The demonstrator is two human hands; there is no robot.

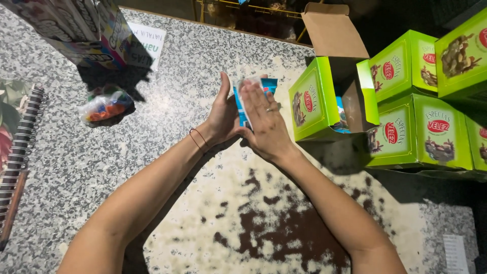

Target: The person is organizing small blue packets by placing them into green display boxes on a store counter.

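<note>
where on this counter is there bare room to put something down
Bare granite countertop lies between the small candy bag and the left hand, and along the near edge. Crowded at right: green boxes stacked beside the open green box.

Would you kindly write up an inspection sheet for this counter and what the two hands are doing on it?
Surface: speckled granite counter, with a dark brown patch toward the near edge.
Job's things: a stack of blue-and-white packets pressed between both palms; an open green box beside it, flaps up, with more packets inside.
Clutter: small bag of colourful bits, spiral notebook, paper note, printed carton, paper slip.
Fingers: left hand and right hand flat against the stack, fingers straight.
Cables: nothing seen.
Surroundings: closed green boxes stacked at the right; a dim rack beyond the counter.
</note>
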